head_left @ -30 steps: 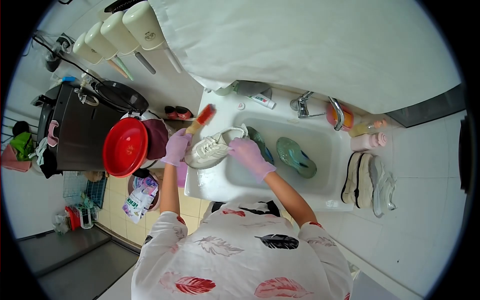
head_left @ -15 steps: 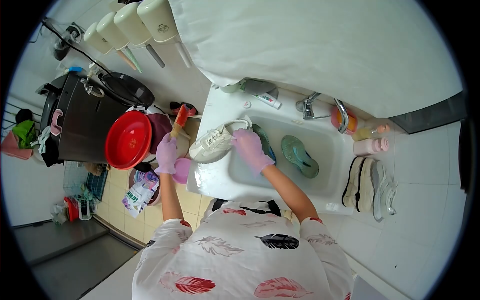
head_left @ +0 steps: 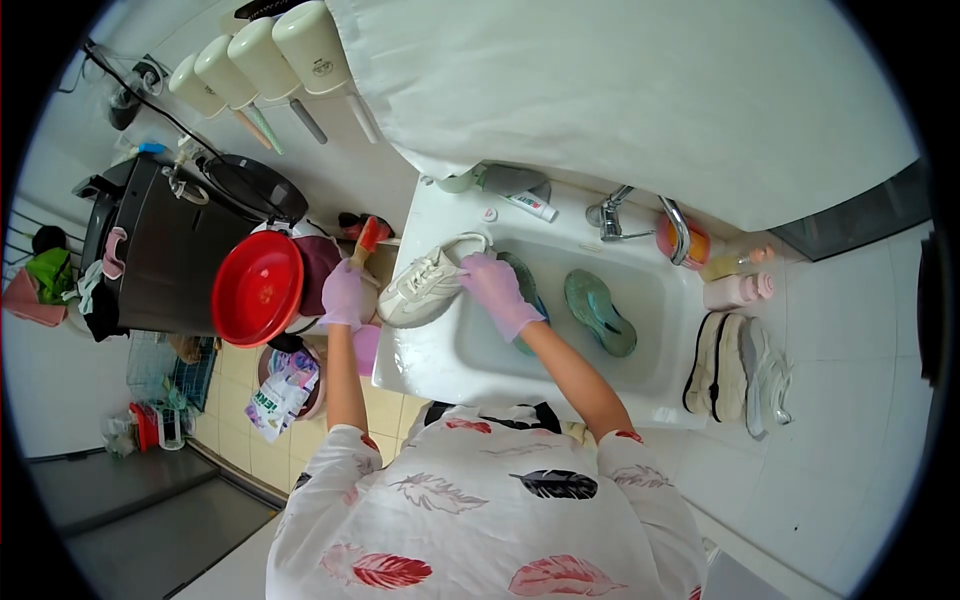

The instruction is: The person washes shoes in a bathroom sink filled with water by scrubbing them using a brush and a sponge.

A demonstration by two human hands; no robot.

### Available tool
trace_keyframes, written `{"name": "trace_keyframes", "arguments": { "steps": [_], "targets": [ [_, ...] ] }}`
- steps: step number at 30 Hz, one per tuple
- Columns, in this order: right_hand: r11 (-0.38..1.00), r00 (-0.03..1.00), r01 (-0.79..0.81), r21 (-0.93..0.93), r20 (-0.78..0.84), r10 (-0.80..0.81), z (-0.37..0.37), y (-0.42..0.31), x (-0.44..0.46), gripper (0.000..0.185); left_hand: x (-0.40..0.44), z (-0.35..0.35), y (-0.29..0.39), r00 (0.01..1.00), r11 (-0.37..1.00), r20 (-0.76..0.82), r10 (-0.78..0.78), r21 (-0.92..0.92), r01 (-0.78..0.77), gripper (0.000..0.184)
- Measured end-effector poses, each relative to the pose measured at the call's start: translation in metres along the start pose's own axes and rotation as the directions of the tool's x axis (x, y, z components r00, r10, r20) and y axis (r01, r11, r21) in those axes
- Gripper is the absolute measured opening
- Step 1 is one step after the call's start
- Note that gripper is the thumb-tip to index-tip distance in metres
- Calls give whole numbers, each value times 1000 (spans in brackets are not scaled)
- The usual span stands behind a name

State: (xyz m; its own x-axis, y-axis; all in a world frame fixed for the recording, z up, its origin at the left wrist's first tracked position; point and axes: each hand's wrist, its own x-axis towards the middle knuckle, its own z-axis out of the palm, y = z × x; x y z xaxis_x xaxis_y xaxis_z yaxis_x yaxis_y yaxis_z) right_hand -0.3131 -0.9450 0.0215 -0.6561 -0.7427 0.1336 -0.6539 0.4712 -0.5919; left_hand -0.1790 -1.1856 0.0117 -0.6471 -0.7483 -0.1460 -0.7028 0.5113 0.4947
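Both my hands wear thin pinkish-purple gloves. My left hand (head_left: 343, 294) is closed round the handle of a scrub brush (head_left: 370, 238), whose red bristle end points up and away from me, left of the sink. A white lace-up sneaker (head_left: 420, 288) rests on the left ledge of the white sink (head_left: 415, 368), toe toward the lower left. At its heel, my right hand (head_left: 496, 292) grips the shoe opening, fingertips partly hidden. Beyond that hand, two green insoles (head_left: 600, 312) lie in the sink basin, one partly covered by my hand.
A chrome faucet (head_left: 612, 215) and a toothpaste tube (head_left: 534, 206) are at the sink's back edge. White shoes (head_left: 728, 365) and a pink bottle (head_left: 738, 290) stand on the right. To the left are a red basin (head_left: 258, 288) and a detergent bag (head_left: 284, 395).
My left hand and the brush have shifted slightly, with the hand a little higher and nearer the shoe. My right hand keeps its hold on the sneaker, which has barely moved.
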Motion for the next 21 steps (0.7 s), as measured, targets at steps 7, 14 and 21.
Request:
{"name": "trace_keyframes", "arguments": {
  "steps": [7, 14, 21],
  "targets": [
    [993, 999, -54, -104, -14, 53, 3, -7, 12, 16, -15, -15, -11, 983, 883, 71, -171, -432, 184, 35],
    [990, 988, -113, -86, -114, 103, 16, 10, 45, 19, -38, -40, -9, 974, 822, 35, -222, -530, 207, 37],
    [940, 936, -342, 2, -82, 341, 10, 8, 49, 31, -95, -95, 61, 981, 878, 18, -193, -443, 181, 36]
  ]
}}
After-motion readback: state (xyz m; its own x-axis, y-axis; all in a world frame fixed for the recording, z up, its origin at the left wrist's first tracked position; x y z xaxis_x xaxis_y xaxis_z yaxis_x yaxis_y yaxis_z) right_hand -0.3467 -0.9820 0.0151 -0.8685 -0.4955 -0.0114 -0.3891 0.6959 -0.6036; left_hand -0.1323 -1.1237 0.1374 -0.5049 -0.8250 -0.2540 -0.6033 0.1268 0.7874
